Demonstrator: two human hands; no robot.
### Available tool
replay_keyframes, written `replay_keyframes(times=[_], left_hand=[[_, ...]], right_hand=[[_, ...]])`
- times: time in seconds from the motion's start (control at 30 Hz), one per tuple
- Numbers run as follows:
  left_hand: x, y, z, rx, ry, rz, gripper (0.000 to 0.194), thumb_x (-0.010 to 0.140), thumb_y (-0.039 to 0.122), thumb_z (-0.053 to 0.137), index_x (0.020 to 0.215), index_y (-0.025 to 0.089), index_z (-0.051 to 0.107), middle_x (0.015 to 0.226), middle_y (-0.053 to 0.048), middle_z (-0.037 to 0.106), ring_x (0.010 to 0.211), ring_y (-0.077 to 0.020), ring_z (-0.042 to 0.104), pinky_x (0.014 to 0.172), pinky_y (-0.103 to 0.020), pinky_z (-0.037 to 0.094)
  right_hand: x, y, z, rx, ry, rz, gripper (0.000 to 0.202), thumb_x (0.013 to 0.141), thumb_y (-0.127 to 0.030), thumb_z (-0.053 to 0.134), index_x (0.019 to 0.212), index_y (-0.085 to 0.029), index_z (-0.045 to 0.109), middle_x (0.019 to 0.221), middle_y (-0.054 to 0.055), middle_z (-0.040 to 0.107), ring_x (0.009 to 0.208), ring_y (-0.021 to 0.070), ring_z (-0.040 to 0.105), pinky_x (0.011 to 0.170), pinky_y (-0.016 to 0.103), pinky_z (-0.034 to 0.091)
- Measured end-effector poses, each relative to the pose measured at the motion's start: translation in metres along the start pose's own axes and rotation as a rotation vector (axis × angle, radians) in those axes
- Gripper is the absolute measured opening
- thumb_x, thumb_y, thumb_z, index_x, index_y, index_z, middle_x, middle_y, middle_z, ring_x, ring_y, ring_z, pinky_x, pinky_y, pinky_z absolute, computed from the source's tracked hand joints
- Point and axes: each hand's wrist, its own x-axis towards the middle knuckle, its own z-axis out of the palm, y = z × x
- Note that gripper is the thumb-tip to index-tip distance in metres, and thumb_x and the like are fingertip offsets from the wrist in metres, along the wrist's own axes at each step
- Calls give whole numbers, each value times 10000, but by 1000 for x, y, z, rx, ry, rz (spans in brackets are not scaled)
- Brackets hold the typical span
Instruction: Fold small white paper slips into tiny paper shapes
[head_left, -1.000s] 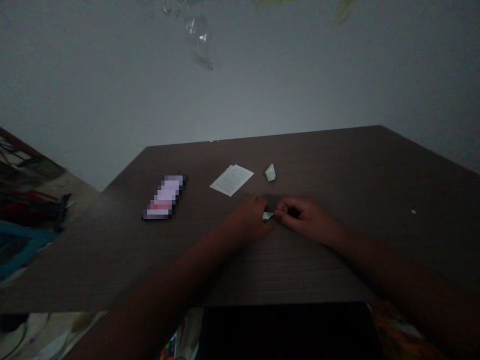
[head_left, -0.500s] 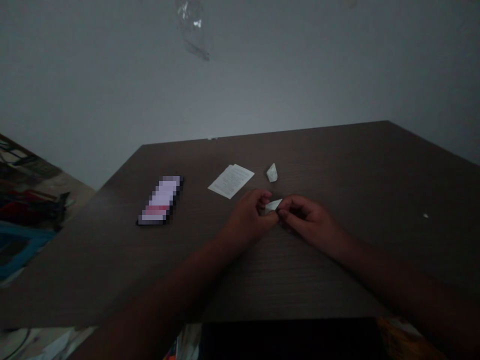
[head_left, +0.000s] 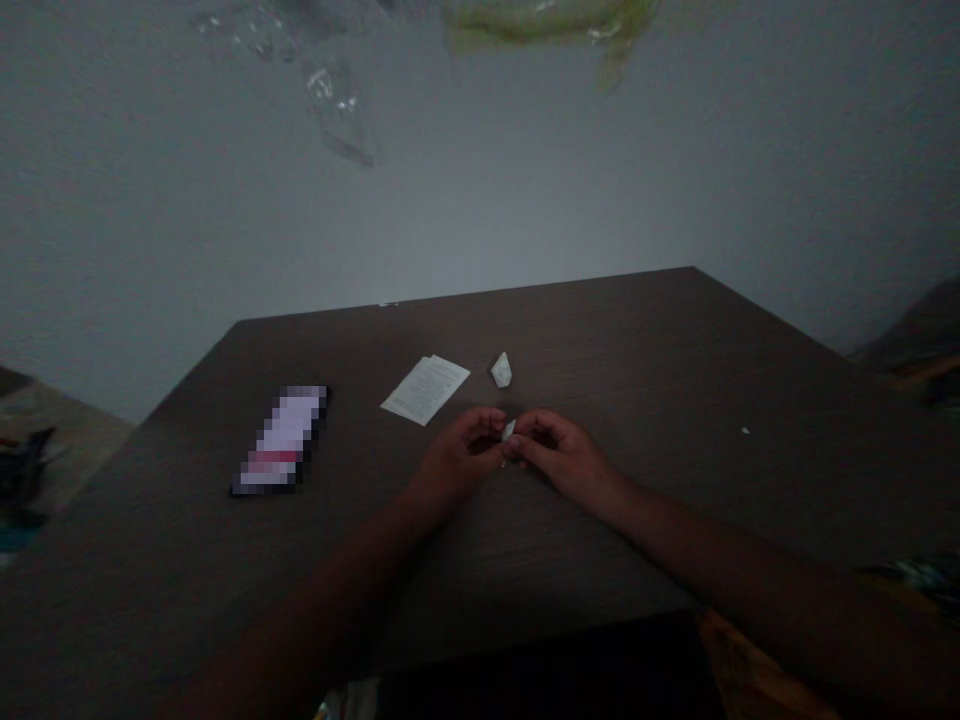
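A small folded piece of white paper (head_left: 509, 430) is pinched between my two hands over the middle of the table. My left hand (head_left: 461, 450) grips it from the left, thumb against the fingers. From the right, my right hand (head_left: 559, 450) holds its other side with thumb and fingertips. Most of the paper is hidden behind my fingers. Just beyond the hands stands a folded white paper shape (head_left: 502, 371) with a pointed top. To its left lie printed paper sheets (head_left: 426, 390), stacked a little askew.
A phone (head_left: 281, 440) with a blurred, lit screen lies on the left of the dark wooden table (head_left: 637, 350). One tiny white scrap (head_left: 745, 430) is on the right side. Behind the table rises a pale wall (head_left: 465, 200), with clear plastic (head_left: 337, 115) hanging on it.
The camera view has shifted, so everything on the table appears further left and slightly lower. My fingers have closed further around the folded paper, and less of it shows.
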Motion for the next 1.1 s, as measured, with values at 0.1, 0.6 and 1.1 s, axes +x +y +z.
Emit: replay_keyframes(times=[0.1,0.6,1.1], left_hand=[[2,-3,-1,-7,10,-13,442,869,371,978,1208,206,747,1177,-85,851,1145,-281,834,1074,-472,662],[11,-18,-3,-18,13,-24,430,805,283,966,1163,221,734,1174,-70,870,1159,-281,839,1145,-504,630],[10,-19,-6,-87,22,-7,407,820,363,999,1145,218,803,1193,-86,896,1160,-302,839,1124,-468,606]], right_hand=[[0,4,-1,-7,-16,-16,397,938,-631,867,952,-272,699,898,12,748,807,203,703,770,369,624],[7,20,-2,-158,16,-102,193,934,-390,848,1063,-271,768,1072,60,871,1003,255,824,970,442,650],[9,28,-7,-128,31,-135,195,952,-404,811,1111,-292,825,1087,68,888,1021,279,839,964,457,665]])
